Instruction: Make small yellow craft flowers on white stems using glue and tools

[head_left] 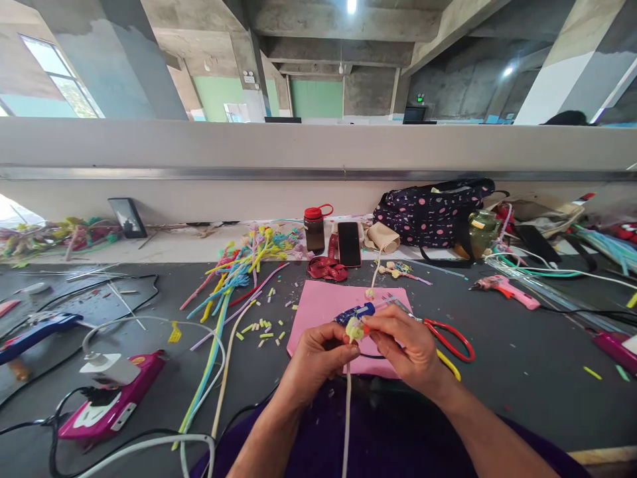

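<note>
My left hand pinches a small pale yellow fuzzy chenille flower between thumb and fingers. From its underside a long cream chenille stem hangs down over my lap. My right hand is closed at the flower's right side, its fingertips against it. A bit of orange shows beside those fingertips; I cannot make out what it belongs to. Just behind the hands, a blue tool lies on a pink sheet. Scissors with red and yellow handles lie partly hidden by my right hand.
Bundled coloured chenille stems and cut bits lie left of the sheet. A pink glue gun is at right, a magenta power strip with cables at left. Behind stand a red-lidded bottle, a phone and a patterned bag.
</note>
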The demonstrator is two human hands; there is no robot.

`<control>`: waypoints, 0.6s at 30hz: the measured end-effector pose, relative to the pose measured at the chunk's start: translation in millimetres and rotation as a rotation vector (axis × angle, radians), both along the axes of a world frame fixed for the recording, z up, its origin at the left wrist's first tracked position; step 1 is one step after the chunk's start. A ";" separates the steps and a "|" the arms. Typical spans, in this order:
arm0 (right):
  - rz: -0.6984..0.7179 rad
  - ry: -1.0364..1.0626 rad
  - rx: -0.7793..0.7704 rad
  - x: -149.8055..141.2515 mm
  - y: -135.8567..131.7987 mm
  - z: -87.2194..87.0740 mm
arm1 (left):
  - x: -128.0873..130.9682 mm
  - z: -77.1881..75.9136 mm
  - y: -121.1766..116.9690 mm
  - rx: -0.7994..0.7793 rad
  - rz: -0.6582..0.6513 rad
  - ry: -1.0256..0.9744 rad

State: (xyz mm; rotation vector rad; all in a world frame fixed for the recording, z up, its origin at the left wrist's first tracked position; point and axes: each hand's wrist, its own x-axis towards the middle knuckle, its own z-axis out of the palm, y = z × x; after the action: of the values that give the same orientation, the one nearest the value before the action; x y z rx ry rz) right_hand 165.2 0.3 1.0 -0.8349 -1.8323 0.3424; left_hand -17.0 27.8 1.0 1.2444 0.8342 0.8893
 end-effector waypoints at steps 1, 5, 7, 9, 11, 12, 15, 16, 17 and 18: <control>0.002 -0.003 -0.001 0.1 0.1 -0.3 | 0.2 0.1 -0.1 0.000 0.002 0.001; 0.008 -0.011 0.002 0.8 0.4 -0.3 | 0.4 -0.4 -0.1 -0.006 0.005 0.003; 0.010 -0.019 -0.004 0.5 0.5 0.3 | 0.4 -0.9 0.0 -0.008 0.008 -0.003; 0.011 -0.027 -0.009 -0.2 0.5 0.8 | 0.3 -1.1 0.0 -0.006 0.010 -0.010; 0.012 -0.034 -0.012 -0.7 0.4 1.4 | 0.3 -1.1 -0.1 -0.004 0.010 -0.012; 0.013 -0.037 -0.013 -0.9 0.2 1.7 | 0.3 -1.1 -0.2 -0.005 0.010 -0.013; 0.018 -0.042 -0.020 -1.0 -1.0 2.4 | 0.1 -1.2 -0.1 -0.010 0.011 -0.014; 0.019 -0.041 -0.019 -1.0 -1.4 2.6 | 0.1 -1.3 0.0 -0.011 0.012 -0.012; 0.018 -0.039 -0.018 -1.0 -1.7 2.8 | 0.1 -1.4 0.2 -0.012 0.012 -0.009; 0.016 -0.038 -0.017 -1.0 -1.9 2.9 | 0.2 -1.6 0.4 -0.015 0.013 -0.005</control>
State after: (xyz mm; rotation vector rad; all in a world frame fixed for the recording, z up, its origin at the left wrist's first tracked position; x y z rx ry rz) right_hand 164.2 -1.6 4.0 -0.8440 -1.8745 0.3544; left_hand -16.8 28.2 -0.6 1.2250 0.8446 0.8948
